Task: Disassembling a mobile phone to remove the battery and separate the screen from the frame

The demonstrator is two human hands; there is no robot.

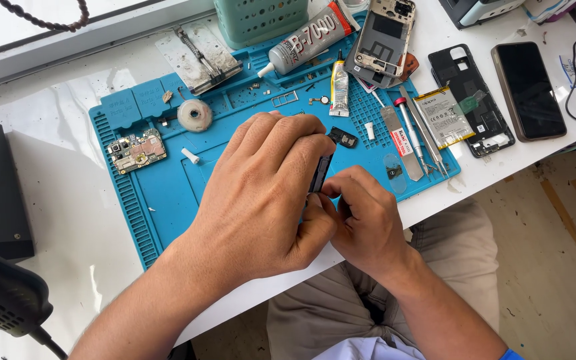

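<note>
Left hand (261, 200) and right hand (361, 220) both pinching small black part (320, 175) over front edge of blue mat (161, 193). Circuit board (137, 151) lying toward mat's left edge. Glue tube (308, 37) resting near mat's back edge. Tweezers (421, 130), battery (443, 117) sitting at right edge. Dark phone (528, 90) lying on table (68, 220) beyond. Green basket (261, 20) standing at back, contents hidden.

Both forearms enter from the bottom edge and converge at centre. The left hand (261, 200) is larger in view, back upward, fingers curled forward and down, thumb pressed toward the right hand (366, 223). The right hand lies just beside it, touching, knuckles up, fingers bent inward in a pinch. Both wrists are slightly flexed. The bare left forearm runs to the lower-left corner.
</note>
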